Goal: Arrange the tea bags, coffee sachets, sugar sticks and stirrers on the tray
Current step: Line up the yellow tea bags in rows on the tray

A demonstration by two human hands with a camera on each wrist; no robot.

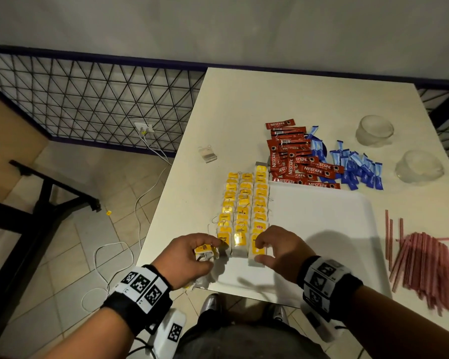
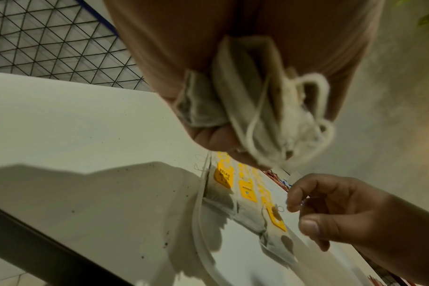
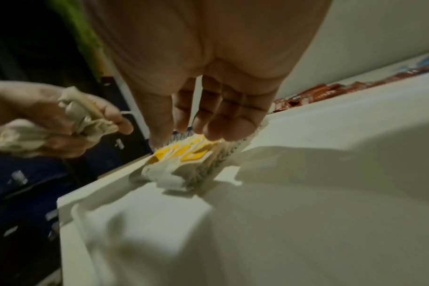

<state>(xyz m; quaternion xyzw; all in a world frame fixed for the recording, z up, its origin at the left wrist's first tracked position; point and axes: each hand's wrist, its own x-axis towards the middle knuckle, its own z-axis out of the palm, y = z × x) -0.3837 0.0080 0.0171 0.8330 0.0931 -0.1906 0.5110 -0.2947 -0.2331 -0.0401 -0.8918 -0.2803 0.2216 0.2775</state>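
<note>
Tea bags [image 1: 245, 203] lie in rows running away along tray [image 1: 322, 216] left side; left hand [image 1: 189, 257] clutches spare bunch beside near end; right hand [image 1: 275, 244] loose, empty, closer.

Head camera: looking steeply down from above at the tabletop [image 1: 309, 99], taking in both wrists. Left wrist camera: sitting close under the left hand [image 2: 233, 58], facing along it toward the tea bag rows [image 2: 245, 189]. Right wrist camera: sitting close under the right hand [image 3: 208, 67], facing leftward across the tray [image 3: 306, 193]. All three are sharing the tea bag rows.
</note>
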